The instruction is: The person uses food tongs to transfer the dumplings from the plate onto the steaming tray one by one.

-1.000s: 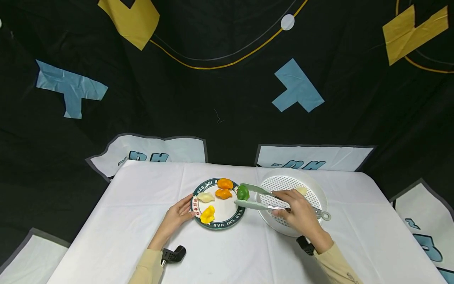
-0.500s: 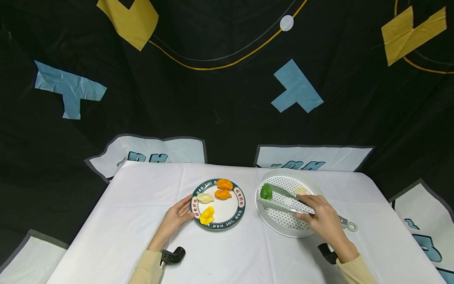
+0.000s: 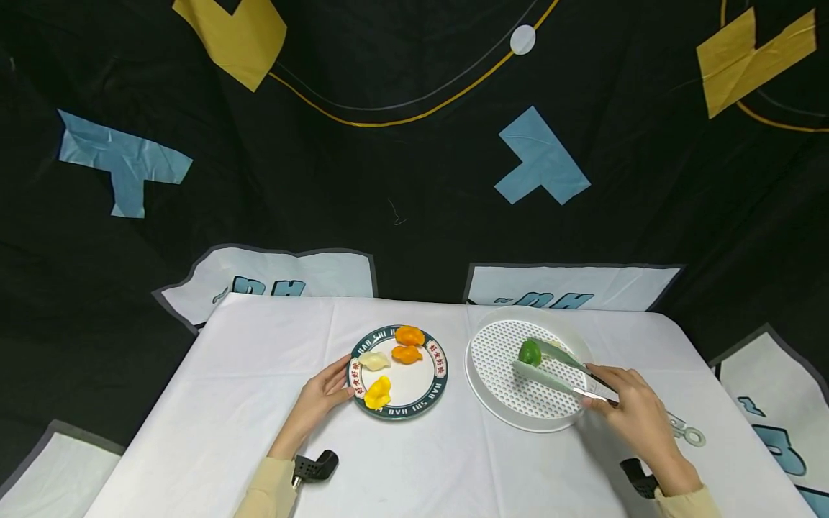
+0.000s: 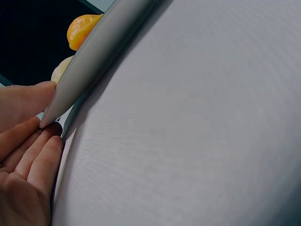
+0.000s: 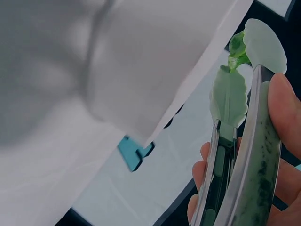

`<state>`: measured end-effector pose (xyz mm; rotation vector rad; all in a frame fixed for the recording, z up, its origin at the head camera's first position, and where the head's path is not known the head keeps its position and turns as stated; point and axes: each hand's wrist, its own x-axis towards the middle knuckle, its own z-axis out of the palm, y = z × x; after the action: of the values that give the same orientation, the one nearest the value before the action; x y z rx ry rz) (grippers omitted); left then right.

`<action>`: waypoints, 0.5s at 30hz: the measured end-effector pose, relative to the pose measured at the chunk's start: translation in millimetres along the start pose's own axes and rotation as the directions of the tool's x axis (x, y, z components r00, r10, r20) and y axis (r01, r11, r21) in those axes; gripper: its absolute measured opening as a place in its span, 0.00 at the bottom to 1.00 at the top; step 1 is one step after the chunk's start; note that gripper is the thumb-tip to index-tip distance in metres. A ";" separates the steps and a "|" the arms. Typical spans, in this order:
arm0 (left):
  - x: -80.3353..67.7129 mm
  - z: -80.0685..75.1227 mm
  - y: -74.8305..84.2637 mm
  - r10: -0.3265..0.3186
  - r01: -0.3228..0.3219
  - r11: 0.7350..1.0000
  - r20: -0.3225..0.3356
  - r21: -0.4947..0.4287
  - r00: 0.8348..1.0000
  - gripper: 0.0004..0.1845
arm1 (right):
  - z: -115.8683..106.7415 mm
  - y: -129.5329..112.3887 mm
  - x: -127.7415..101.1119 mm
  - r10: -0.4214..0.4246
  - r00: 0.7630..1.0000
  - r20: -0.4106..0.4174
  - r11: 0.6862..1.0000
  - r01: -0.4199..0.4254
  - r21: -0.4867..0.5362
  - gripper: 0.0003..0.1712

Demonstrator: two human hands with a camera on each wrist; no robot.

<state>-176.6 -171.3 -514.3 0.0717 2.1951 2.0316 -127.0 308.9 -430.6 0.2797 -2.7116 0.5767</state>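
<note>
four small pieces lie on the round green-rimmed plate at the left: two orange pieces at its far side, a cream piece at its left and a yellow piece at its near left; the person's left hand pinches the plate's left rim, thumb above and fingers below; the right hand is clamped on a pair of tongs, whose pale green tips hold a green piece between them; that piece is over the white perforated dish to the right of the plate, though whether it touches the dish cannot be told; plate and dish stand apart on a white tablecloth, with a black backdrop on the far side
</note>
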 end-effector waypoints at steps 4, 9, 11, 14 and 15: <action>0.1 -0.2 0.0 0.004 -0.004 1.000 0.001 -0.001 1.000 0.34 | -5.2 7.8 -5.4 0.026 1.000 -0.006 1.000 -0.026 -0.016 0.33; 0.8 -0.7 -1.3 0.010 -0.010 1.000 0.011 -0.008 1.000 0.34 | -9.2 16.4 -10.6 0.053 0.998 -0.022 0.997 -0.054 -0.047 0.33; 1.0 -1.3 -1.9 0.014 -0.013 1.000 0.017 -0.013 1.000 0.35 | -10.3 19.2 -12.3 0.061 0.998 -0.025 0.996 -0.063 -0.057 0.33; 1.2 -1.8 -2.3 0.017 -0.016 1.000 0.021 -0.019 1.000 0.35 | -11.5 23.3 -13.9 0.065 0.997 -0.030 0.995 -0.067 -0.067 0.33; 1.2 -1.8 -2.2 0.018 -0.017 1.000 0.021 -0.020 1.000 0.35 | -11.9 24.6 -14.4 0.067 0.997 -0.031 0.995 -0.069 -0.069 0.34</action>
<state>-178.0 -173.1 -516.4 0.1098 2.1688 2.0518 -116.7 337.7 -434.6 0.1600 -2.7156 0.4997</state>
